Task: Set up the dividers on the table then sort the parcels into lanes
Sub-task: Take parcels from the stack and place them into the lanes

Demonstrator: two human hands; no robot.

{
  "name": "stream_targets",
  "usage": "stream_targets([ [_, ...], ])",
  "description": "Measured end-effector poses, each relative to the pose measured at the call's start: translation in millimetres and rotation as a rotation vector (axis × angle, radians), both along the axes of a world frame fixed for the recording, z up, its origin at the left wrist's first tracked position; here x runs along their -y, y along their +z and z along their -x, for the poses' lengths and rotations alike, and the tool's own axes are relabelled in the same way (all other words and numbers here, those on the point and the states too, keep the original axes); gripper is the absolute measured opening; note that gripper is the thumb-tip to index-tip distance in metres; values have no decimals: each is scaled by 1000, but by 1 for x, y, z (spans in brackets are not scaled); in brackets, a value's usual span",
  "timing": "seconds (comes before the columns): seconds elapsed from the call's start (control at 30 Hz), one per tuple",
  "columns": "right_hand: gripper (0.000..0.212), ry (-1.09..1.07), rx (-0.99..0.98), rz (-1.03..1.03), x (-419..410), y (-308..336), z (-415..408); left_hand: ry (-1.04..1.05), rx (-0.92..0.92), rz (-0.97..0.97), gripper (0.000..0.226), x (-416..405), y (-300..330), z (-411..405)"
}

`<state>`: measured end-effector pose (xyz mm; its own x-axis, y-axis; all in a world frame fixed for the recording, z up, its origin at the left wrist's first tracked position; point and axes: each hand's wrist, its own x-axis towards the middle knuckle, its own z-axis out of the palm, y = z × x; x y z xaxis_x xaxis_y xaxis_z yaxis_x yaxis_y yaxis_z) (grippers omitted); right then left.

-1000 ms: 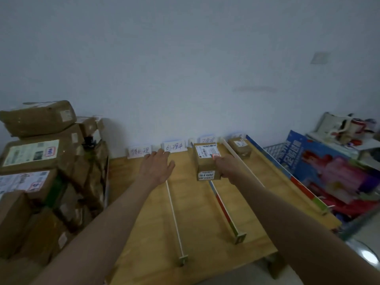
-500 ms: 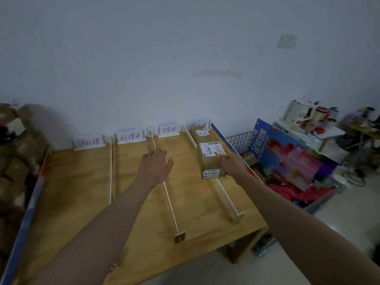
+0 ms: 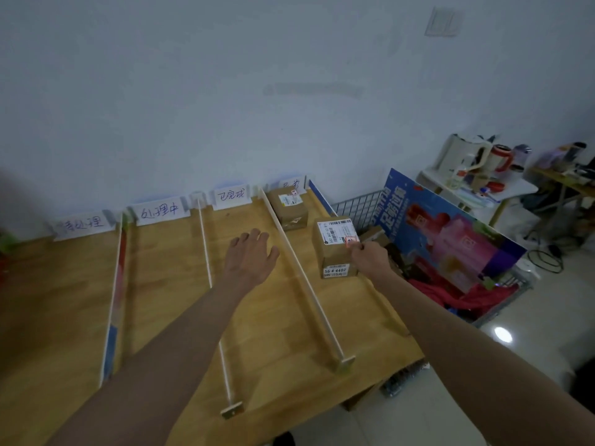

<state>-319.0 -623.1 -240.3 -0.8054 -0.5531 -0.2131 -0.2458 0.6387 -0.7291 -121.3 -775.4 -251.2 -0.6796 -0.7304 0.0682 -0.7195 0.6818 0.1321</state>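
My right hand [image 3: 370, 257] grips a brown cardboard parcel [image 3: 335, 249] with white labels by its right side, in the rightmost lane of the wooden table [image 3: 273, 317]. Another small parcel [image 3: 288, 208] sits further back in that lane, near the wall. My left hand [image 3: 249, 254] hovers flat with fingers spread over the third lane, holding nothing. Three white dividers run front to back: the left divider [image 3: 114, 291], the middle divider [image 3: 209, 275] and the right divider [image 3: 302, 281]. Handwritten lane labels [image 3: 159, 212] stand along the wall.
To the right of the table stands a wire basket [image 3: 360, 207] with a blue and pink printed box [image 3: 450, 239] and red items. Further right, a white shelf [image 3: 476, 185] carries a kettle and cups. The floor is shiny tile.
The view has swung right, so the parcel stack at the left is out of frame. My right hand has carried the parcel across the right divider into the rightmost lane.
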Motion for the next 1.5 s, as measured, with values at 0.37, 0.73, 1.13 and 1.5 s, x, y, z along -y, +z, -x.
stream_targets([
  [0.37, 40, -19, 0, 6, 77, -23, 99, 9, 30, -96, 51, 78, -33, 103],
  [0.73, 44, 127, -79, -79, 182, -70, 202, 129, 26, -161, 46, 130, -73, 169],
  [1.13, 45, 275, -3, -84, 288, -156, 295, 273, 7, -253, 46, 169, -135, 242],
  [1.5, 57, 273, -6, -114, 348, -205, 314, 350, 58, -163, 45, 199, -145, 260],
])
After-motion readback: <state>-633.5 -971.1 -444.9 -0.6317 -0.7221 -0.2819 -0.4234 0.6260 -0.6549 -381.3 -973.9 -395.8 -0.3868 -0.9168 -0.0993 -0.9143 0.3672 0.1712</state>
